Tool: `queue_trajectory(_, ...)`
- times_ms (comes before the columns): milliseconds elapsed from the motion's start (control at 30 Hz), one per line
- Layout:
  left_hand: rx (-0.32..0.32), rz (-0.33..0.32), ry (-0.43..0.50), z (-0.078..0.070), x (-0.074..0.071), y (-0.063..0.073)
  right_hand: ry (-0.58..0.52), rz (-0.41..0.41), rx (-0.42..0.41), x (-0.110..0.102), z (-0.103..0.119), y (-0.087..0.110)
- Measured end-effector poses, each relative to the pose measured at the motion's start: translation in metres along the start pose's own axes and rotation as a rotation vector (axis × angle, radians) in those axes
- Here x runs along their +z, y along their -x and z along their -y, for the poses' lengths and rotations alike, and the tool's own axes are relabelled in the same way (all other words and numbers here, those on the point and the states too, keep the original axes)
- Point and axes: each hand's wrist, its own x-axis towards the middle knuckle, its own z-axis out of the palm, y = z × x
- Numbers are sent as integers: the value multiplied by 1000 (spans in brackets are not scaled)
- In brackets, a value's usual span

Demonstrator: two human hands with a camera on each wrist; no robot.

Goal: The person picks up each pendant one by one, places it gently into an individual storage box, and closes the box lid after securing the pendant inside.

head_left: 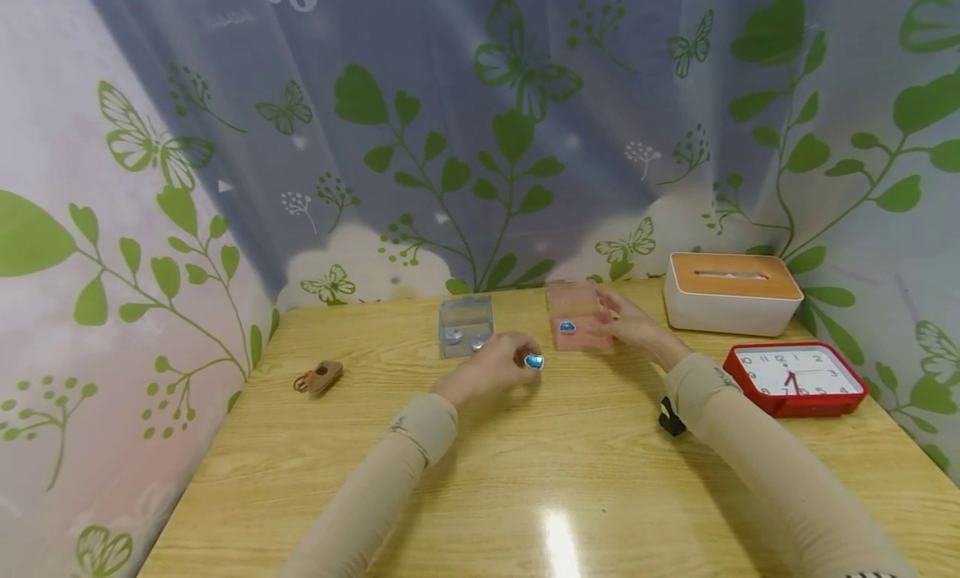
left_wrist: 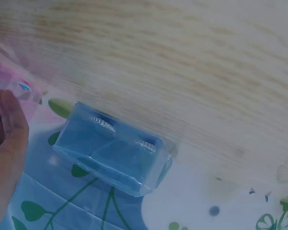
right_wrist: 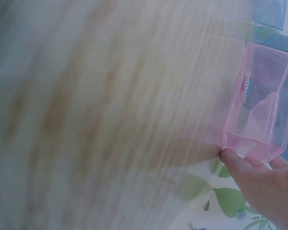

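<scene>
The head camera looks down across the table (head_left: 487, 470) to its back edge. Close up, the left wrist camera sees that edge upside down, the right one sideways; both see the blue box (left_wrist: 113, 153) and pink box (right_wrist: 266, 67).

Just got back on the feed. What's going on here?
A person is handling small shiny pieces by two clear plastic boxes. The left hand holds a blue gem above the table, in front of the boxes. The right hand touches the pink box, which has another blue gem in it. The bluish box, to the left, has two pale shiny pieces inside.
</scene>
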Motion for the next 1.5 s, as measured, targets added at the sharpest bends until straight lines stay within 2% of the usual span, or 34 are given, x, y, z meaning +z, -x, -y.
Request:
queue_trajectory(367,77,-112,45,-9,-5,-20,12,-19,-4,-4,-2,-3)
queue_trajectory(567,65,-155,121,-14,-4,-33,15,-19,0,-5,-2,-1)
queue_trajectory(900,-6,-222,215,-22,-1,-57,28,0,10,-7,-2,-1)
queue_trajectory(1033,-13,-225,207,-26,1,-64,30,10,6,-9,-2,-2)
queue_trajectory(1267,-13,-239,129,-32,7,-76,23,33,3,-9,-1,-2)
queue_trajectory(1500,8,-271,154,-34,13,-83,63,47,31,-7,-1,-1)
